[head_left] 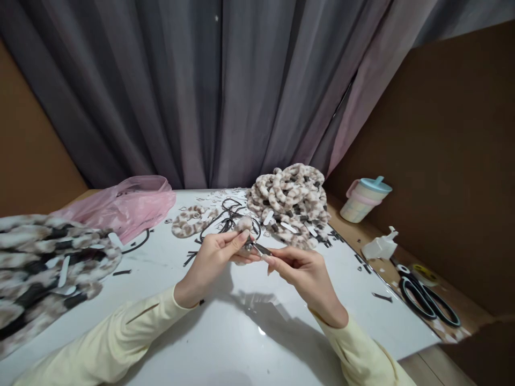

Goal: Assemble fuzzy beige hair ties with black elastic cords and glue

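You have a small fluffy piece [242, 222] at the centre of the frame, raised above the white table [225, 343]; your left hand [217, 254] pinches it between thumb and fingers; your right hand [303, 268], just right of centre, grasps a slim dark tool [263, 249] between thumb and fingertips, its tip pointing left at the piece; whether the tip touches it, you cannot tell at this size.

Just behind your hands lies a tangle of black cords [228, 224]; left of it rests a single fluffy ring [183, 228], and beyond it small shiny bits are strewn over the tabletop; right of centre, towards the back, a heap of brown-and-white fluffy rings [298, 187] rises, with white tags among them; a second fluffy heap [24, 257] fills the left edge of the frame, a pink plastic bag [132, 201] behind it.

At the right of the frame, beside the tabletop, stand a cup with a blue lid [364, 198] and a small white bottle [380, 245]; nearer you lie black-handled scissors [425, 295] and a yellow roll [424, 273]; a grey curtain [249, 96] hangs across the top.
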A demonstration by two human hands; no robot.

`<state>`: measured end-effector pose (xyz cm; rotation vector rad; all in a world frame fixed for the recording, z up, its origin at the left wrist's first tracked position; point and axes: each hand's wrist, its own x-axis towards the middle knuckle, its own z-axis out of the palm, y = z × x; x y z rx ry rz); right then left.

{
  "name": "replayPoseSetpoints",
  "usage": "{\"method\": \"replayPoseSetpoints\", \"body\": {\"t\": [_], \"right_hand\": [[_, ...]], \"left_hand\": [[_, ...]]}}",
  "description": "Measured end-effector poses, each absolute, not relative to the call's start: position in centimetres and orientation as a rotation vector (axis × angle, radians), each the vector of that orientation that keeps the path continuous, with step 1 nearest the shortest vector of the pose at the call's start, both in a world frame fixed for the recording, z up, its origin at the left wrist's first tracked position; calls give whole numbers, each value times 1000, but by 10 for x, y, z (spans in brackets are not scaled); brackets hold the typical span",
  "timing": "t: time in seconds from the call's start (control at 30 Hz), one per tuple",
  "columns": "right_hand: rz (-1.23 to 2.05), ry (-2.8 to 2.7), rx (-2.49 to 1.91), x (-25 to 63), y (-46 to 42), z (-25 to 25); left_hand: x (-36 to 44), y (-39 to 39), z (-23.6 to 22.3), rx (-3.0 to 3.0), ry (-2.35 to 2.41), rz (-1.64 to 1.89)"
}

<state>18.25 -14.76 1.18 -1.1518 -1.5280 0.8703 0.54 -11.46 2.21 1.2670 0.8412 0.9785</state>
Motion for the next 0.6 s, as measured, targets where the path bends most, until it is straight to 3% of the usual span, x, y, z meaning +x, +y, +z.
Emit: {"method": "replayPoseSetpoints", "body": {"t": [0.27,0.47,0.6], "right_hand": [[933,-1438,-1124,181,-147,5],[565,-1624,-1111,185,-153,18],[575,-1662,-1196,194,-158,25]], "left_hand": [[6,-113,23,1312,865,940],[14,-111,14,1232,875,829],[12,-107,13,1178,894,896]]}}
